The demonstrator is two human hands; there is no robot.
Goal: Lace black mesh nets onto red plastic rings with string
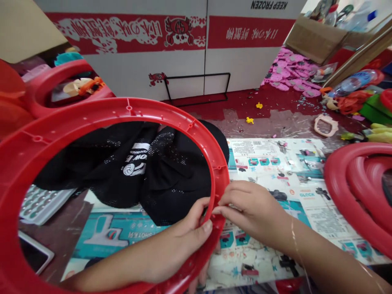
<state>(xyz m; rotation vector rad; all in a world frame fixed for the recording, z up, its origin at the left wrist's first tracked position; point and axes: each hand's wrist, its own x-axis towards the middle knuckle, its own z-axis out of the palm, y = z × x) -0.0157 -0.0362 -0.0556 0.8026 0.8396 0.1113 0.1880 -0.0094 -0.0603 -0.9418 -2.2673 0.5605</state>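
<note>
A large red plastic ring [128,107] fills the left half of the view, held up close to the camera. My left hand [180,241] reaches through its opening and grips the ring's right rim, thumb pressed on the inner edge. My right hand [248,212] comes from the right, its fingers pinched together against the same rim beside the left thumb. Whatever they pinch there is too small to make out. Seen through the ring, a black mesh garment [147,171] with white print lies on the table.
Printed toy packaging sheets [294,171] cover the table. More red rings [355,192] lie stacked at the right, another red ring [61,77] at the back left. A white-and-red carton [183,45] stands behind. Pink plastic parts [290,69] and small scraps litter the far right.
</note>
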